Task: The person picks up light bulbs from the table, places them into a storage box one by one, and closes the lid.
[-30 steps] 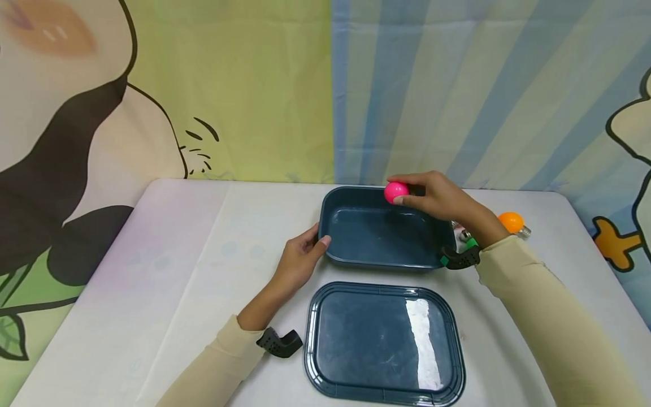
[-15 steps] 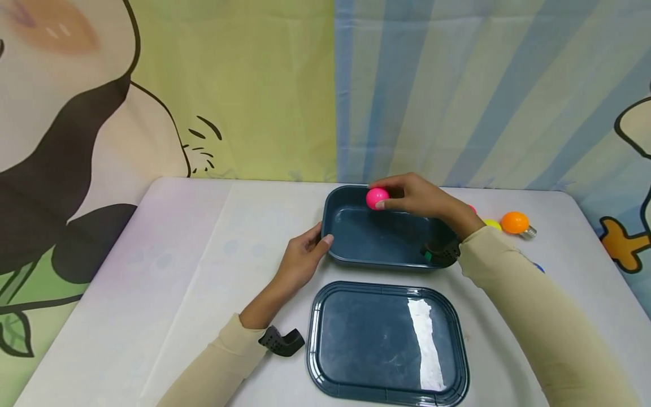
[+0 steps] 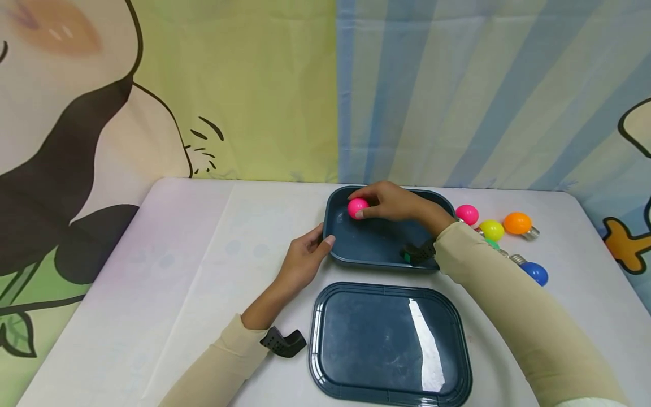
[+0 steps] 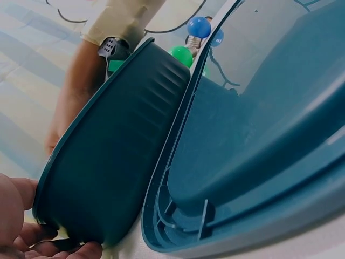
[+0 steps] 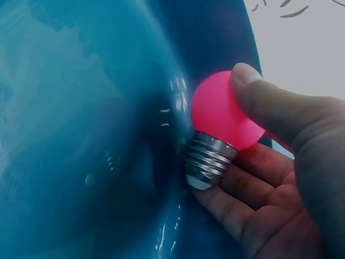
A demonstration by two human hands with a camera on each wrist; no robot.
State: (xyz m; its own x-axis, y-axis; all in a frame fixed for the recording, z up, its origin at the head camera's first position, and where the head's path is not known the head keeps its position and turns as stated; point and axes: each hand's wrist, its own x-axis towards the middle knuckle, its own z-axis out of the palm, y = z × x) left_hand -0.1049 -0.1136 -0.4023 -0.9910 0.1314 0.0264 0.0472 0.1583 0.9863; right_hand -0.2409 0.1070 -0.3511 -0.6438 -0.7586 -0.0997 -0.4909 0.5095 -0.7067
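Observation:
My right hand [image 3: 389, 202] pinches a pink light bulb [image 5: 223, 113] between thumb and fingers, low inside the left part of a dark blue plastic box [image 3: 376, 261]. In the right wrist view the bulb's silver screw base [image 5: 209, 159] points down beside the box's inner wall. With my left hand [image 3: 303, 254] I grip the box's left end, thumb over the rim; in the left wrist view its fingers reach under the outer wall. A matching lid [image 3: 381, 339] lies in front of the box.
Right of the box lie several loose bulbs: a second pink bulb [image 3: 467, 214], a yellow bulb [image 3: 491, 230], an orange bulb [image 3: 516, 223], a green bulb [image 4: 182, 55] and a blue bulb [image 3: 534, 273]. A printed cloth backdrop [image 3: 254, 96] hangs behind the white table [image 3: 203, 237].
My right hand has carried the pink bulb leftward and down into the box. The loose bulbs on the right have come out from behind the arm. My left hand keeps its grip.

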